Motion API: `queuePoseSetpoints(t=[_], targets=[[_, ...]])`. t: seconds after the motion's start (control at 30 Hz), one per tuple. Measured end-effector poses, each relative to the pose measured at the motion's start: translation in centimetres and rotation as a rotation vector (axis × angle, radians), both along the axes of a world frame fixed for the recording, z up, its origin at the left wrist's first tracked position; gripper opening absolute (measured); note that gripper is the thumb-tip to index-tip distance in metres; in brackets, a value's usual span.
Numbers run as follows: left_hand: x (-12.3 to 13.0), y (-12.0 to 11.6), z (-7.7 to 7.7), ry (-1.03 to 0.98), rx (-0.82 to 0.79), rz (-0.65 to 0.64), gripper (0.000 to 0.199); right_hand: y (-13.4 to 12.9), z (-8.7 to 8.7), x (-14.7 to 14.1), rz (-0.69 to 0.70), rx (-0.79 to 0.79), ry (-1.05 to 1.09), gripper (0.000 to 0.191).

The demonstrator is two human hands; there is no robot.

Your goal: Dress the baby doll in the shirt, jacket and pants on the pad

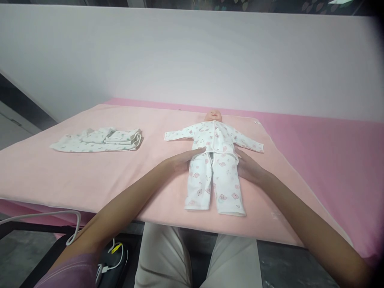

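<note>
A baby doll (214,115) lies on its back, head away from me, arms spread wide. It wears a white long-sleeved baby top (213,134) with small pink prints and matching baby trousers (223,182). My left hand (188,158) grips the doll at the left side of its waist, thumb on top near the top's hem, other fingers partly hidden by the cloth. On the opposite side, my right hand (247,165) holds the waist the same way, its fingers partly covered by the trousers. The doll's hands and feet do not show beyond the clothing.
A folded white garment with a green print (99,141) lies on the left of the peach cloth (144,192). Beneath it is a pink cover (324,168). A white wall (192,60) stands behind the table. A white cable (78,224) runs beside my left arm.
</note>
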State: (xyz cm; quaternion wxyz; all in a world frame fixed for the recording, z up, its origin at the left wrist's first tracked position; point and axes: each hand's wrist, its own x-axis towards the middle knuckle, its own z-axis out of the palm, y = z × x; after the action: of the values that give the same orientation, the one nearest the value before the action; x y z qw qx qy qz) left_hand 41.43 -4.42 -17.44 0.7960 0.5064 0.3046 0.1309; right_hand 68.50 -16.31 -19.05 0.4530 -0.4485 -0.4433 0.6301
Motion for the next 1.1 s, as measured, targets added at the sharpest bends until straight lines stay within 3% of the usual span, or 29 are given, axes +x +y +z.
queuePoseSetpoints(t=[0.17,0.3,0.43,0.67,0.8,1.1], targets=[[-0.1,0.4,-0.1,0.008,-0.008,-0.032,0.076,-0.5,-0.1,0.4,0.017,-0.054,0.038,0.067],[-0.1,0.8,-0.5,0.016,0.011,-0.054,0.077,-0.9,-0.2,0.8,0.040,-0.140,-0.051,0.067],[-0.3,1.3,-0.4,0.040,0.053,-0.118,0.080,-1.3,0.3,0.6,0.031,-0.129,-0.124,0.070],[-2.2,3.4,1.2,0.231,0.311,-0.297,0.072,-1.8,1.5,1.2,-0.036,-0.050,-0.632,0.072],[-3.6,4.6,1.4,0.322,0.392,-0.409,0.061,-2.1,2.1,1.6,-0.043,-0.050,-0.776,0.076],[-4.2,4.7,1.1,0.309,0.350,-0.493,0.058,-2.2,2.8,2.1,0.196,-0.081,-1.027,0.071]])
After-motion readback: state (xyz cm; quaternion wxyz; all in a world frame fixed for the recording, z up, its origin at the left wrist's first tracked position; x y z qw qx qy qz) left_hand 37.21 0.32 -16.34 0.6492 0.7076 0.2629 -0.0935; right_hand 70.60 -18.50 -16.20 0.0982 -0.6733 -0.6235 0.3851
